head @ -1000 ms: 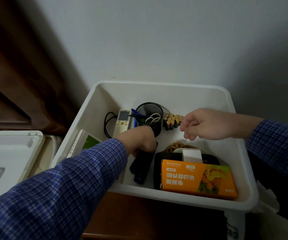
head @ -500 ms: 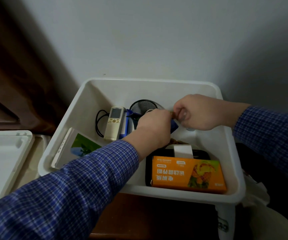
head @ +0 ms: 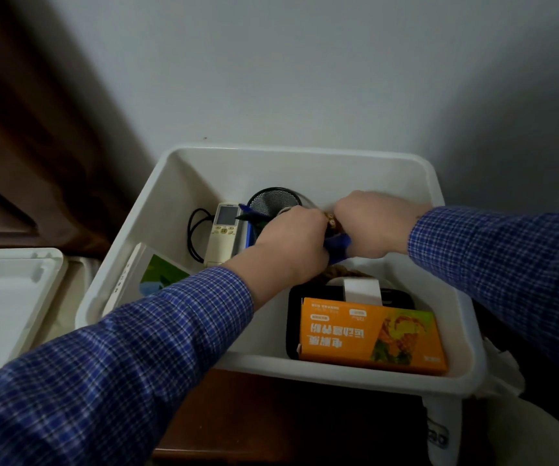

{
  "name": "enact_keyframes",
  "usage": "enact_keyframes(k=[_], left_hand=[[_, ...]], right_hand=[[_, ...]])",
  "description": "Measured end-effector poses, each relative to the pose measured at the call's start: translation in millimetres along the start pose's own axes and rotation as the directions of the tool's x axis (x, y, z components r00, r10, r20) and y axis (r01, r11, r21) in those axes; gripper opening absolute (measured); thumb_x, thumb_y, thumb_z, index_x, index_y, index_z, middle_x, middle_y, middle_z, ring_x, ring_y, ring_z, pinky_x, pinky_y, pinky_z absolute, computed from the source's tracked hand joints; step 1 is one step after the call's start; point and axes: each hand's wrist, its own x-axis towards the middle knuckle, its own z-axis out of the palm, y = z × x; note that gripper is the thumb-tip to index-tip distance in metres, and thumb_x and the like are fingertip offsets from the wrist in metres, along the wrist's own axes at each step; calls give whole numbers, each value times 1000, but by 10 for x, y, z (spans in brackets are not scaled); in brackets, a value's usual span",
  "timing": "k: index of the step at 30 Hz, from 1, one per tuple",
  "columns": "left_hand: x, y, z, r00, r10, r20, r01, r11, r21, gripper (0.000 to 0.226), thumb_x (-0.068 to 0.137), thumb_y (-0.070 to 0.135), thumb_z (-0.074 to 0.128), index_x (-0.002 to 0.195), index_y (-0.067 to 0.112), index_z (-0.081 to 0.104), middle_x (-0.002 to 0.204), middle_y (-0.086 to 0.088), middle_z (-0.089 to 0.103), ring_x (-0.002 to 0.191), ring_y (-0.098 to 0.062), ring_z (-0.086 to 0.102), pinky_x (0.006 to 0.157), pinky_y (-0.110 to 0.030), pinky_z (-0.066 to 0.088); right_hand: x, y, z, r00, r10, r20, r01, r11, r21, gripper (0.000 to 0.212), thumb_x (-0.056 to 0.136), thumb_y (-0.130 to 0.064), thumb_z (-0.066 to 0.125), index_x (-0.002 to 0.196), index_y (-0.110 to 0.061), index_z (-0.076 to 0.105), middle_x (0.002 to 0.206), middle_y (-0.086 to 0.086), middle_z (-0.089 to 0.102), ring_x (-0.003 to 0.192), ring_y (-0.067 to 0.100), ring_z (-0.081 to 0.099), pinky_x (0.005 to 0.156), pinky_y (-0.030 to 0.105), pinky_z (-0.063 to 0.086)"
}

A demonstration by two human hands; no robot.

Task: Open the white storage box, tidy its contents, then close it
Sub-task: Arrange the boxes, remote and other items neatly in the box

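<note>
The white storage box (head: 291,153) stands open, its lid (head: 9,297) lying flat to the left. My left hand (head: 291,250) and my right hand (head: 372,227) meet over the middle of the box, both closed. Between them shows a dark blue object (head: 338,245), gripped by my left hand. Gold-tipped batteries (head: 330,219) peek out at my right fingertips, which pinch them. Behind the hands stands a black mesh pen cup (head: 271,200).
Inside the box are a white remote (head: 222,233), a black cable (head: 192,230), a green-covered booklet (head: 160,277) leaning on the left wall, an orange carton (head: 372,334) on a black tray (head: 293,317), and a white tape roll (head: 362,290). A wall stands close behind.
My left hand lifted the dark blue object from the box floor up to the batteries. My right hand dropped onto the batteries, and both hands now press together.
</note>
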Motion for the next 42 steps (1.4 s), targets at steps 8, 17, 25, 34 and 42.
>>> enact_keyframes(k=[8, 17, 25, 34, 42], left_hand=[[-55, -149, -2, 991, -52, 121, 54, 998, -19, 17, 84, 25, 65, 73, 14, 58, 82, -5, 55, 65, -15, 51, 55, -29, 45], [-365, -474, -779, 982, -102, 162, 105, 994, -7, 12, 88, 21, 65, 89, 17, 76, 86, -1, 73, 80, -17, 67, 70, -29, 54], [-798, -865, -1021, 790, -213, 574, -42, 917, 397, 34, 89, 47, 67, 104, 16, 69, 90, 5, 70, 80, -10, 66, 66, -23, 54], [-812, -940, -630, 737, -246, 630, -76, 896, 438, 25, 89, 39, 70, 103, 21, 60, 92, 3, 63, 88, -17, 63, 94, -40, 53], [-636, -1008, -382, 674, -99, 732, 10, 992, 125, 37, 93, 15, 61, 129, 18, 51, 117, -4, 58, 104, -21, 59, 92, -39, 51]], right_hand=[[-69, -136, 153, 997, 43, 67, -20, 950, -311, 3, 92, -18, 62, 92, -18, 65, 68, -4, 49, 55, 12, 45, 43, 28, 28], [-7, -192, 245, 982, 33, 186, 26, 952, -306, 16, 95, -14, 59, 110, -17, 64, 104, 2, 66, 87, 20, 61, 64, 32, 43], [-32, -262, -186, 993, -83, 89, 92, 991, -93, 8, 86, -12, 61, 79, -12, 65, 78, 5, 68, 68, 20, 66, 57, 30, 52], [66, -780, -426, 947, -276, 164, 232, 941, 248, 15, 91, -11, 61, 100, -11, 73, 86, -4, 75, 87, 16, 70, 77, 27, 57], [263, -850, -243, 926, -302, 227, 226, 924, 308, 19, 91, -10, 62, 105, -18, 72, 73, -18, 62, 73, -1, 58, 63, 13, 46]])
